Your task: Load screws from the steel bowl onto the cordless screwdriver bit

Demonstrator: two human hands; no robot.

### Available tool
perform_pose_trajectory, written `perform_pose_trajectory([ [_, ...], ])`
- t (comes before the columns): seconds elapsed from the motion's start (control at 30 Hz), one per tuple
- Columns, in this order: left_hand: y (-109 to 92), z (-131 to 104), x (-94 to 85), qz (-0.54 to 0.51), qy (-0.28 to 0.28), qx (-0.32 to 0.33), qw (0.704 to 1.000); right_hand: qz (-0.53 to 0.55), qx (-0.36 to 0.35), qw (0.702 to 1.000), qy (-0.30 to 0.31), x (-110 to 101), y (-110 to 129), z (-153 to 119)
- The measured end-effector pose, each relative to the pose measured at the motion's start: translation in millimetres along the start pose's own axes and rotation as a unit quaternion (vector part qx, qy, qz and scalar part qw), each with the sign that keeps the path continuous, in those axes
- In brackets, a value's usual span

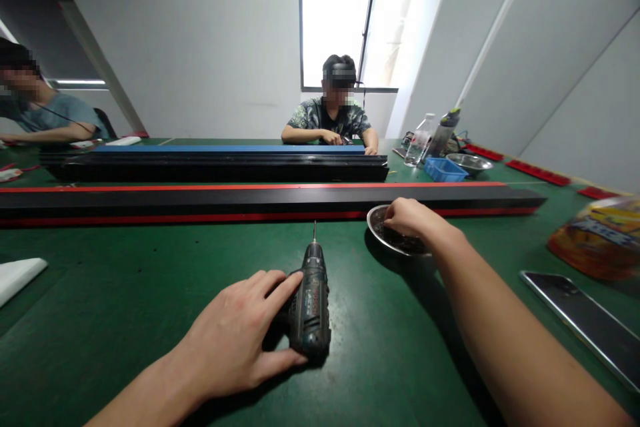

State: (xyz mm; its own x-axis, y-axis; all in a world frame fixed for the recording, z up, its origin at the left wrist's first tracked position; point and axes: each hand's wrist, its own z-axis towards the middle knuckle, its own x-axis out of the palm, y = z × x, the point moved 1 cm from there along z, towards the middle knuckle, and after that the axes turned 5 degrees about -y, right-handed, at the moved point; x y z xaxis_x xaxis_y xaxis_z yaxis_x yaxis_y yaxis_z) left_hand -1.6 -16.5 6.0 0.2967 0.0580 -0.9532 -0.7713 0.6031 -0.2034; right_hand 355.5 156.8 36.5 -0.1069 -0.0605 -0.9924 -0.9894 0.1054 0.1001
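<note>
A dark cordless drill (313,310) lies on the green table (165,307), its bit pointing forward at the long black bar with red edges (240,199). My left hand (245,330) is closed around the drill's left side, thumb at its rear end and fingers near the body. My right hand (410,219) reaches into a round metal bowl (381,235) that holds small dark pieces. Its fingers are pressed together, and what they grip, if anything, is hidden in the bowl. The bowl stands against the near side of the bar.
Behind the bar lie more long black and blue bars (225,163). A blue basket (445,170), a bottle (419,140) and another metal bowl (469,163) stand back right. A phone (580,320) and orange bag (597,237) lie right. Two people sit beyond the table.
</note>
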Motion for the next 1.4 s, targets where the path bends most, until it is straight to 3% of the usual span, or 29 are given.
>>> perform_pose_trajectory([
  [0.13, -0.2, 0.9, -0.2, 0.005, 0.006, -0.004, 1.0, 0.047, -0.031, 0.997, -0.06, -17.0, 12.2, -6.1],
  [0.3, -0.5, 1.1, -0.7, 0.006, 0.009, -0.001, 1.0, 0.163, -0.123, 0.97, -0.132, -28.8, 55.2, -24.1],
  [0.43, -0.6, 0.4, -1.6, 0.003, 0.009, 0.001, 1.0, 0.232, -0.178, 0.946, -0.14, -11.9, 89.8, -36.9],
  [0.6, 0.9, 1.8, -1.1, 0.003, 0.014, -0.001, 1.0, 0.279, -0.188, 0.932, -0.136, 30.3, 113.0, -39.9],
  [0.77, 1.5, 2.4, -0.8, -0.004, 0.017, -0.001, 1.0, 0.344, -0.148, 0.912, -0.167, 70.1, 113.8, -31.6],
  [0.9, 0.0, 0.6, -1.6, -0.015, 0.02, 0.013, 1.0, 0.379, -0.132, 0.898, -0.179, 87.4, 107.2, -23.4],
  [1.1, -0.6, 0.8, -1.4, -0.021, 0.016, 0.023, 0.999, 0.419, -0.141, 0.883, -0.159, 93.3, 101.0, -15.6],
  [1.4, -0.6, -0.4, -1.5, -0.02, 0.012, 0.028, 0.999, 0.418, -0.14, 0.883, -0.163, 90.0, 102.1, -18.1],
])
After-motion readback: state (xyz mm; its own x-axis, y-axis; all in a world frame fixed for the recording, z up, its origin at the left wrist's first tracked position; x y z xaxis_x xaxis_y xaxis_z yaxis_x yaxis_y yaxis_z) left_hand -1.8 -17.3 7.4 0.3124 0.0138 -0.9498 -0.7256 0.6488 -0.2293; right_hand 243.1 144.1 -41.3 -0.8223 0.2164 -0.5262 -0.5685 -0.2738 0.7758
